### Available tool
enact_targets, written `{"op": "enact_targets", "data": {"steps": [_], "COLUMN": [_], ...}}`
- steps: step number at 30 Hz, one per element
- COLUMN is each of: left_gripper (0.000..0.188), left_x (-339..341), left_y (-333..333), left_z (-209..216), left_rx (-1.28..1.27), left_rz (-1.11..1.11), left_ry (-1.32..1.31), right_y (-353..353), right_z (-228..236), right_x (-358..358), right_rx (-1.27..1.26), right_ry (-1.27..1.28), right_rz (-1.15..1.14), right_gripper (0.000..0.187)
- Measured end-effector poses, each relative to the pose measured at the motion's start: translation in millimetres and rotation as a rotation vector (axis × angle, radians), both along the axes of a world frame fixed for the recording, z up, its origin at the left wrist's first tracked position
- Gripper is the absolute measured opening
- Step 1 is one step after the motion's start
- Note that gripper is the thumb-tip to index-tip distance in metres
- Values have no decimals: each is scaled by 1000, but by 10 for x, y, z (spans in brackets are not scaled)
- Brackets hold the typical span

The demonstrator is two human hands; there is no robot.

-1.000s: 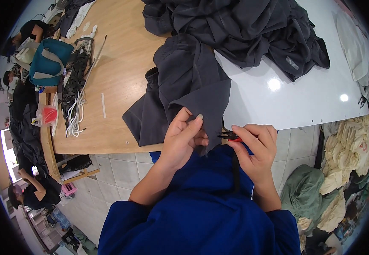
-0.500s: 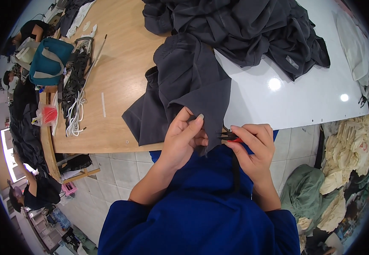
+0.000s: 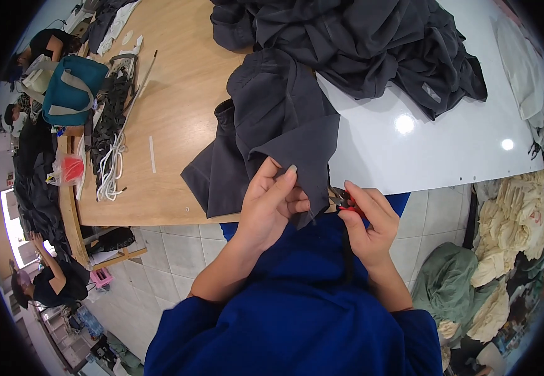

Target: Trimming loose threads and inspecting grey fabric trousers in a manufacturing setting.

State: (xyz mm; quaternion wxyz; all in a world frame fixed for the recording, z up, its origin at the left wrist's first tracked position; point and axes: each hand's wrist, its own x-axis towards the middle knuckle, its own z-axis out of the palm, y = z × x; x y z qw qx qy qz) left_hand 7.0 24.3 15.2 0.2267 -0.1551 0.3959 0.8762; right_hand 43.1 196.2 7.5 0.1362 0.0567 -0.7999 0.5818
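Note:
A dark grey garment (image 3: 266,106) with a gathered waistband lies at the table's near edge. My left hand (image 3: 266,210) pinches its near hem between thumb and fingers. The cloth hangs slightly over the edge, and a few loose threads show at its lowest corner. Small thread snips (image 3: 351,205) with red grips and dark blades sit between the thumb and fingers of my right hand (image 3: 373,219). Their blade tips point left, close to the cloth's right edge; whether they touch it I cannot tell.
A large heap of dark grey garments (image 3: 360,44) covers the far part of the table (image 3: 165,119). At left lie white cord (image 3: 114,166), dark strips and a teal bag (image 3: 74,94). Cream cloth (image 3: 513,219) and green cloth (image 3: 447,276) are piled at right. People work at far left.
The snips have shifted slightly right and down, and their blades are turned more clearly into view. The hem corner in my left hand has moved a little to the right.

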Motion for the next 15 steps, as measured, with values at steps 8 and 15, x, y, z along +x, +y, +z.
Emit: {"op": "enact_targets", "data": {"steps": [8, 15], "left_gripper": [22, 22], "left_x": [1, -6], "left_y": [1, -19], "left_z": [-1, 6], "left_rx": [66, 65], "left_rz": [-21, -28], "left_ry": [8, 2], "right_y": [8, 26], "right_z": [-45, -22], "right_x": [-14, -29], "right_rx": [62, 167], "right_ry": [53, 145], "right_rz": [31, 20], "right_gripper": [36, 35]}}
